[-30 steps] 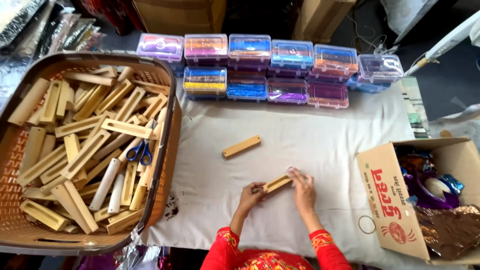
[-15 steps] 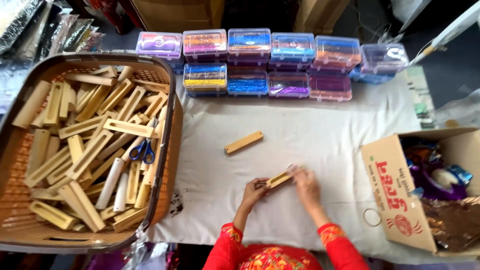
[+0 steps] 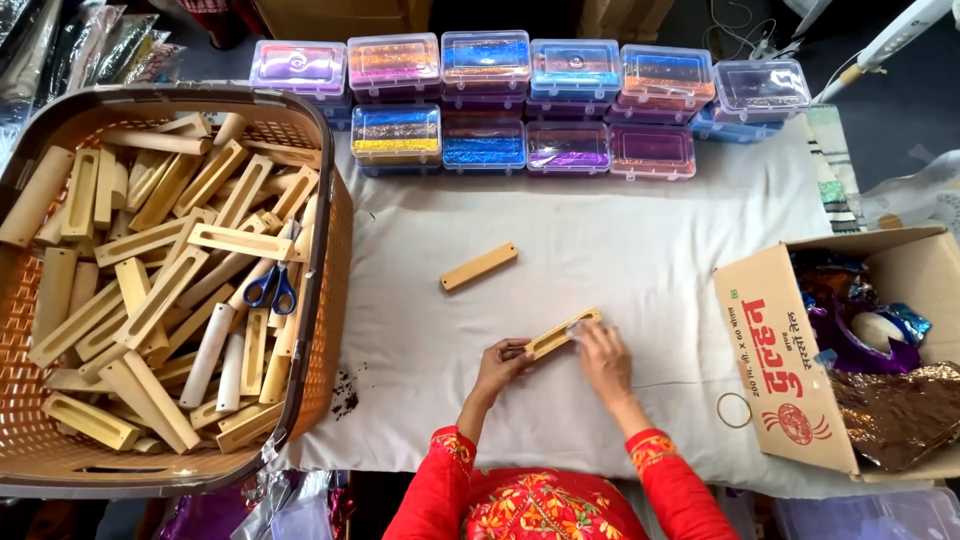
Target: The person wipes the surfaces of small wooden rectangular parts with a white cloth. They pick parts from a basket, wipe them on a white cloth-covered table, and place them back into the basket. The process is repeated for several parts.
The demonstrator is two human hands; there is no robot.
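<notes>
Both hands hold one slotted wooden block (image 3: 562, 333) just above the white cloth (image 3: 640, 250) on the counter, near the person and a little right of centre. The left hand (image 3: 503, 362) pinches the block's near-left end with fingers closed on it; the right hand (image 3: 603, 358) wraps its fingers over the far-right end, where something small and pale shows at the fingertips, too small to make out. The block lies tilted, its right end farther off. A second block (image 3: 479, 267), plain side up, rests alone on the cloth, farther away and to the left, apart from both hands. The step in hand looks like work on the held block's right end, perhaps fitting or wrapping something there, with the left hand steadying it. A next move would likely call for a firm left pinch while the right fingers work along the slot. At left a brown basket (image 3: 330, 300) holds many such blocks and blue scissors (image 3: 272, 289); clear boxes (image 3: 480, 130) of coloured foil line the far edge; an open carton (image 3: 790, 370) stands right.
</notes>
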